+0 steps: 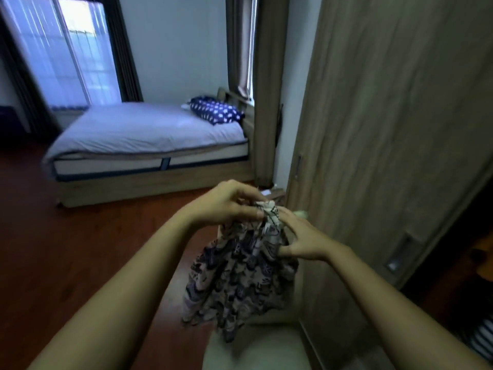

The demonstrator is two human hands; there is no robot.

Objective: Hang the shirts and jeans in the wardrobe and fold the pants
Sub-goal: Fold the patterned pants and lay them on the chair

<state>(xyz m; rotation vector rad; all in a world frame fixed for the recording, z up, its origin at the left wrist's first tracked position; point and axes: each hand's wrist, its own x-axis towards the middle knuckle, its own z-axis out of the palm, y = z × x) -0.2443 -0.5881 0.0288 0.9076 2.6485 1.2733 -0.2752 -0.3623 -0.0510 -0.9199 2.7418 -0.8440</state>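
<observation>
- Head view: both bare arms reach forward into the lower middle of the frame, and the two hands meet on a patterned garment [240,276].
- The left hand [229,202] is closed on the bunched top edge of the garment, its fingers curled over the cloth and the thumb pressed against it from the near side.
- The right hand [301,240] holds the same bunched top from the other side, its grip clamped on the fabric with the fingertips pinching into the folds.
- The garment is pale with a dark blue-black print; it hangs down from the two hands in loose folds, in the air in front of the person. Whether it is a shirt or pants cannot be told.
- Just to the right of the hands stands the wardrobe [400,129], its wood-grain door shut on this side; a dark opening shows at the far right edge.
- Behind, well apart from the hands, a bed [149,134] with a pale cover stands on the reddish wooden floor [66,249], with a dark blue star-print pillow [216,110] at its head.
- A curtained window [66,49] lies beyond the bed.
</observation>
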